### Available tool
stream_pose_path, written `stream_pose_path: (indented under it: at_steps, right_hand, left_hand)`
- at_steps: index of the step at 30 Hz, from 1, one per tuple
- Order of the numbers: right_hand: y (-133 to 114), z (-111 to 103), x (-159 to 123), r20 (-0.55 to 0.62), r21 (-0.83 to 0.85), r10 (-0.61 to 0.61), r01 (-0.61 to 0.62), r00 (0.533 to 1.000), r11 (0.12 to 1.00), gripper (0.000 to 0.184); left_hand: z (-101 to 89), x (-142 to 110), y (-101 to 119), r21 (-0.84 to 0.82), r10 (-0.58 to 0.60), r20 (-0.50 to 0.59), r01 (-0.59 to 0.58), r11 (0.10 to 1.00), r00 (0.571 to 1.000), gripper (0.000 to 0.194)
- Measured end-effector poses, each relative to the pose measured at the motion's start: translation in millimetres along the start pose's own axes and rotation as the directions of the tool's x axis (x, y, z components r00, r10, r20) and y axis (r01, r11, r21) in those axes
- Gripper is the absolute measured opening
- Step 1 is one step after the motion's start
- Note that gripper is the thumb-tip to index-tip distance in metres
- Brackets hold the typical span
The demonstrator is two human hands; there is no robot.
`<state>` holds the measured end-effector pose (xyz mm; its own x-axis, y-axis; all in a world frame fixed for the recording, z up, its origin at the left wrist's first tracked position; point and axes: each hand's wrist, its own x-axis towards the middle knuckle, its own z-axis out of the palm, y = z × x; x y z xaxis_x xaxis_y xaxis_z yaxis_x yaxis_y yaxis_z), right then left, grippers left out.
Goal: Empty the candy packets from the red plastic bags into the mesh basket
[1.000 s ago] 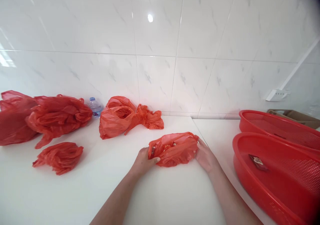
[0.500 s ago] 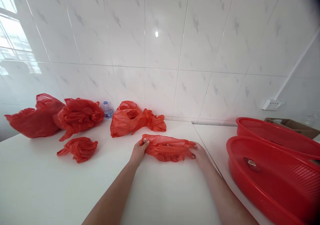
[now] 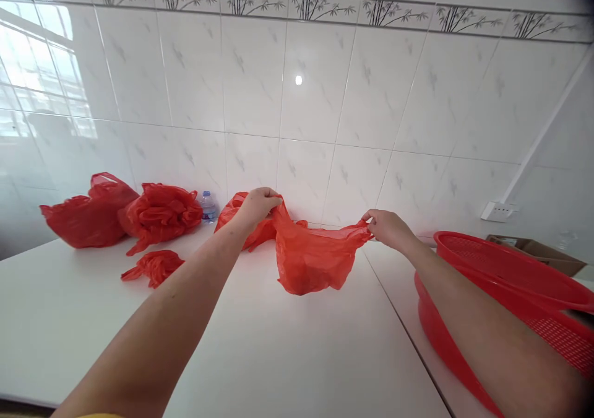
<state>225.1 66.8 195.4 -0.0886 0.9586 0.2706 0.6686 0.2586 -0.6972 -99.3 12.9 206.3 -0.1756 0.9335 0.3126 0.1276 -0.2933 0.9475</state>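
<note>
Holding up a red plastic bag [image 3: 309, 263], left hand [image 3: 257, 207] clenched and right hand [image 3: 387, 229] pinching its opposite top corners; film light, limp, best gripped there

White marbled wall tiles [image 3: 250, 77] under a bamboo border [image 3: 325, 7] carry what seems a window's reflection [image 3: 41, 65].

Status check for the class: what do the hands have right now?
Left hand, right hand pinching red bag at opposite sides. Bag hanging. Second bag just beyond left hand.
</note>
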Motion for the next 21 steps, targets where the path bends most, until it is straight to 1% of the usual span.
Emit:
stream_pose_path:
  at_steps: [1, 2, 4, 5, 7, 8, 9, 10, 11, 12, 13, 14, 15, 16, 18, 20, 21]
  right_hand:
    - [-5.2, -5.1, -0.4, -0.005, 0.001, 0.003, -0.003, 1.0, 1.0, 0.025]
    - [-9.1, -9.1, -1.5, -0.012, 0.051, 0.014, -0.013, 1.0, 0.999, 0.026]
    - [-13.6, -14.0, -5.5, -0.034, 0.258, 0.035, -0.025, 0.999, 0.966, 0.029]
    - [-14.1, -14.9, -8.2, -0.044, 0.393, 0.037, -0.017, 0.998, 0.92, 0.029]
    - [-11.5, -12.9, -14.7, -0.051, 0.625, 0.012, 0.023, 0.999, 0.78, 0.031]
    - [-7.8, -9.9, -18.3, -0.053, 0.698, -0.007, 0.042, 0.999, 0.715, 0.033]
    - [-2.3, -5.5, -22.3, -0.058, 0.737, -0.021, 0.057, 0.998, 0.673, 0.036]
    - [5.5, 0.5, -26.6, -0.06, 0.747, -0.025, 0.061, 0.998, 0.662, 0.04]
    - [15.5, 7.8, -31.3, -0.052, 0.734, -0.021, 0.053, 0.998, 0.677, 0.042]
    - [27.9, 16.5, -36.6, -0.036, 0.704, -0.008, 0.031, 0.999, 0.71, 0.044]
    - [42.4, 26.3, -42.5, 0.002, 0.666, 0.004, -0.004, 1.0, 0.746, 0.046]
    - [58.4, 37.0, -48.7, 0.066, 0.634, 0.012, -0.051, 0.998, 0.772, 0.049]
    - [75.1, 48.5, -55.2, 0.115, 0.621, 0.018, -0.086, 0.993, 0.779, 0.054]
    - [91.5, 60.5, -61.6, 0.108, 0.639, 0.03, -0.092, 0.994, 0.764, 0.061]
    - [118.1, 85.3, -73.0, 0.099, 0.689, 0.068, -0.118, 0.993, 0.715, 0.073]
    - [129.3, 109.8, -80.5, 0.126, 0.708, 0.101, -0.16, 0.987, 0.688, 0.086]
    - [127.6, 121.5, -82.2, 0.143, 0.719, 0.097, -0.171, 0.985, 0.674, 0.091]
  left_hand:
    - [-0.6, 0.1, 8.7, 0.018, 0.016, 0.004, -0.016, 1.0, 1.0, 0.015]
    - [-1.3, -0.5, 15.7, 0.005, 0.025, 0.014, -0.025, 1.0, 1.0, 0.014]
    - [-2.4, -2.9, 24.1, -0.065, 0.031, 0.027, -0.029, 0.997, 0.999, 0.014]
    - [-2.9, -4.6, 25.5, -0.105, 0.035, 0.028, -0.031, 0.994, 0.999, 0.014]
    - [-3.6, -8.9, 23.4, -0.166, 0.044, 0.033, -0.038, 0.985, 0.998, 0.015]
    - [-4.3, -11.7, 20.1, -0.182, 0.043, 0.045, -0.035, 0.983, 0.998, 0.016]
    - [-5.4, -15.2, 15.3, -0.187, 0.036, 0.067, -0.023, 0.982, 0.997, 0.018]
    - [-7.5, -19.5, 9.2, -0.18, 0.024, 0.097, -0.006, 0.984, 0.995, 0.02]
    - [-10.8, -24.8, 1.7, -0.158, 0.009, 0.119, 0.01, 0.987, 0.993, 0.023]
    - [-15.5, -31.1, -7.3, -0.125, -0.01, 0.127, 0.026, 0.992, 0.992, 0.029]
    - [-21.5, -38.2, -17.8, -0.081, -0.025, 0.119, 0.035, 0.996, 0.993, 0.038]
    - [-28.7, -46.1, -29.8, -0.035, -0.035, 0.077, 0.038, 0.999, 0.996, 0.051]
    - [-36.5, -54.3, -43.2, 0.005, -0.042, 0.029, 0.042, 0.999, 0.999, 0.063]
    - [-44.1, -62.6, -57.6, 0.03, -0.051, 0.017, 0.05, 0.998, 0.999, 0.072]
    - [-54.7, -78.1, -87.1, 0.043, -0.112, 0.055, 0.109, 0.993, 0.992, 0.078]
    - [-53.4, -90.1, -113.2, 0.056, -0.215, 0.105, 0.21, 0.976, 0.971, 0.081]
    - [-47.2, -94.1, -123.7, 0.027, -0.231, 0.105, 0.23, 0.973, 0.967, 0.082]
